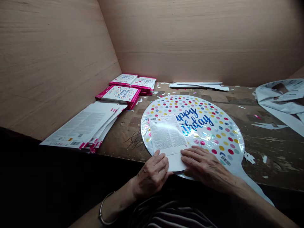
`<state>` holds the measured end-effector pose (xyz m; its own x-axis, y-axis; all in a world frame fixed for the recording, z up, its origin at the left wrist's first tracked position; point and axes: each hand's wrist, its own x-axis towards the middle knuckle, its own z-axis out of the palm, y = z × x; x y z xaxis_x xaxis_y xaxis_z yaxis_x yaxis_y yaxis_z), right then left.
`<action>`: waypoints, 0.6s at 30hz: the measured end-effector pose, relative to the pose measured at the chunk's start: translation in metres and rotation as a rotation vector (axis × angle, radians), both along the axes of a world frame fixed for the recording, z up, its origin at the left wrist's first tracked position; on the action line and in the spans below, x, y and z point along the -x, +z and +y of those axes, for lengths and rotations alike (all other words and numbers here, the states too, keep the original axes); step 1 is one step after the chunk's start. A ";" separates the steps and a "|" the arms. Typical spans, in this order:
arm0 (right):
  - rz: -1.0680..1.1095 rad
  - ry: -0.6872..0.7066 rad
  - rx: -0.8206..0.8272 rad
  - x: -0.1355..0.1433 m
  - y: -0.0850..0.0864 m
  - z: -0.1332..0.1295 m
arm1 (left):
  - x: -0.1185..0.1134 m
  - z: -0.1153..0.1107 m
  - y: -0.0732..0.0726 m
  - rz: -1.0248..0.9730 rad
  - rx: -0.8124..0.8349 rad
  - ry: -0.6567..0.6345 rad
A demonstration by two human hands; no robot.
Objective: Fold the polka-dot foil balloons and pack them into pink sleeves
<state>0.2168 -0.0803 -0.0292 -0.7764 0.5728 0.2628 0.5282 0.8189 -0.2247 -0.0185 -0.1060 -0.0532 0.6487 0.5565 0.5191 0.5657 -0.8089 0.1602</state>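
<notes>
A white printed card [167, 134] with dense small text and a barcode lies over a flat foil balloon [220, 126] with coloured dots and blue lettering. Across the card's lower part runs a crease, with a plain white flap below it. My left hand [153, 172] is closed on the flap's lower left edge, fingertips on top. At the right edge of the flap, my right hand [205, 164] grips the card with its fingers laid together on top; its thumb is hidden. The balloon's pale tail [254, 183] runs out beneath my right forearm.
Unfolded printed cards [80, 126] are stacked at the left. Behind them stand piles of folded pink-and-white packets [123, 93]. White strips [199, 85] lie at the back, crumpled white sheeting [282, 98] at the right. Paper scraps dot the worn tabletop [273, 148]; wooden panels [201, 41] enclose it.
</notes>
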 end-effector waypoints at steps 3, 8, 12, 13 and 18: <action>0.040 -0.038 -0.040 0.003 -0.004 0.001 | 0.000 0.003 0.004 -0.098 0.061 0.038; -0.092 -0.347 -0.123 0.023 -0.008 0.011 | -0.006 0.010 0.003 -0.137 0.015 0.297; -0.190 -0.484 -0.138 0.040 -0.006 0.021 | -0.006 0.016 -0.002 0.020 0.014 0.363; -0.179 -0.477 -0.135 0.042 -0.007 0.022 | -0.005 0.016 -0.003 0.047 0.044 0.338; -0.057 -0.299 -0.077 0.034 -0.015 0.007 | 0.004 0.002 -0.004 0.088 0.125 0.247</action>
<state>0.1827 -0.0731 -0.0442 -0.5910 0.7584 0.2749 0.7583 0.6385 -0.1312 -0.0223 -0.1040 -0.0571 0.5249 0.7594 0.3844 0.7592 -0.6219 0.1919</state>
